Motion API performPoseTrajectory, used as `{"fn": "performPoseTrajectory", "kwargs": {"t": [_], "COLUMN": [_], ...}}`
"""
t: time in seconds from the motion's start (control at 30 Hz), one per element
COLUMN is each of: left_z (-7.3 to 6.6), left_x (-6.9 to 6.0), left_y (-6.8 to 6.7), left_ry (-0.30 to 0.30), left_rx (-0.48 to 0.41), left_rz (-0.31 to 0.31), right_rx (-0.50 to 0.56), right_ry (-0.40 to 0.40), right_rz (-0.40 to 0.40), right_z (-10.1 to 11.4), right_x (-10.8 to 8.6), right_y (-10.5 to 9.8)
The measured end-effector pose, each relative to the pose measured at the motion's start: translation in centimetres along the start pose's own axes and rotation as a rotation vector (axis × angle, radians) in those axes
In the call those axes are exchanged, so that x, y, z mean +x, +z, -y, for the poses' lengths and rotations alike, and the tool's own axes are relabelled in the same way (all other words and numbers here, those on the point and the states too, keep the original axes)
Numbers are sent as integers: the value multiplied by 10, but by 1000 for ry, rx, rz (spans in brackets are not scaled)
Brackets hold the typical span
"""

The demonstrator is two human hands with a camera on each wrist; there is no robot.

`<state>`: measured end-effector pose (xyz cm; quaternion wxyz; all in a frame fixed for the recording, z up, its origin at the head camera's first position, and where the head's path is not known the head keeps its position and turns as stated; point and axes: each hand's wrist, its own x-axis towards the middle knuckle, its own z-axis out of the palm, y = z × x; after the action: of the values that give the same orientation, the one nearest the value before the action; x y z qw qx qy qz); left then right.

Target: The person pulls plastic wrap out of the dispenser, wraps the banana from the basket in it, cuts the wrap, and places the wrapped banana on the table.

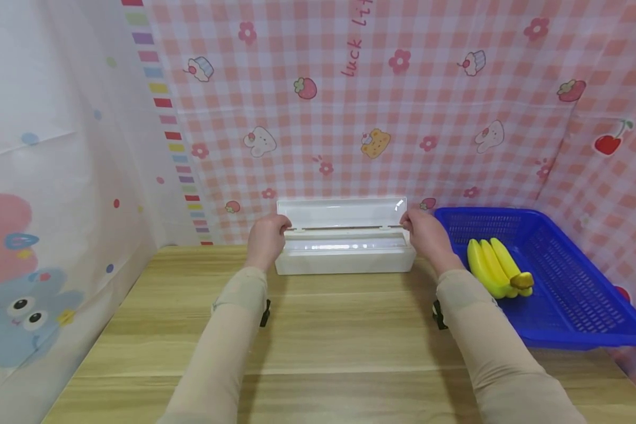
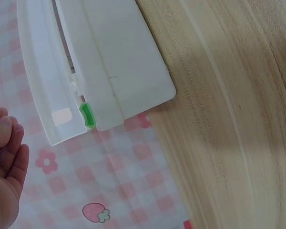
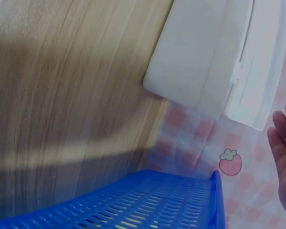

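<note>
A white plastic wrap dispenser stands at the table's back edge, its lid raised and tilted back. Inside lies a shiny clear roll of plastic wrap. My left hand is at the dispenser's left end, thumb and fingertips pinched together. At the right end, my right hand pinches with its fingertips at the same height. Both seem to hold the edge of the clear wrap, which is barely visible. A green slide cutter sits on the dispenser's hinge side in the left wrist view.
To the right stands a blue plastic basket with a bunch of yellow bananas in it, close by my right forearm. Behind the wooden table hangs a pink checked cloth.
</note>
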<state>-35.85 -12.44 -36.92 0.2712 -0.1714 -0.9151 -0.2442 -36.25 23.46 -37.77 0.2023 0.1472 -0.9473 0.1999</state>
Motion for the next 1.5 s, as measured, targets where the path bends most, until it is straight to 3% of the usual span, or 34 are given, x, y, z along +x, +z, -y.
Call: {"fn": "performPoseTrajectory", "kwargs": {"t": [0.17, 0.47, 0.73, 1.17, 1.5], "left_z": [1, 1, 1, -3, -3], "left_x": [1, 2, 2, 5, 6], "left_y": [-1, -4, -10, -17, -21], "left_ry": [-8, -7, 3, 47, 84], "left_rx": [-18, -23, -19, 8, 14], "left_rz": [18, 37, 21, -4, -57], "right_rx": [-27, -31, -52, -45, 19], "right_ry": [-44, -144, -213, -127, -45], "right_rz": [-7, -91, -120, -72, -39], "right_z": [-3, -6, -5, 2, 6], "right_x": [1, 3, 3, 4, 6], "right_y": [-2, -2, -8, -21, -21]}}
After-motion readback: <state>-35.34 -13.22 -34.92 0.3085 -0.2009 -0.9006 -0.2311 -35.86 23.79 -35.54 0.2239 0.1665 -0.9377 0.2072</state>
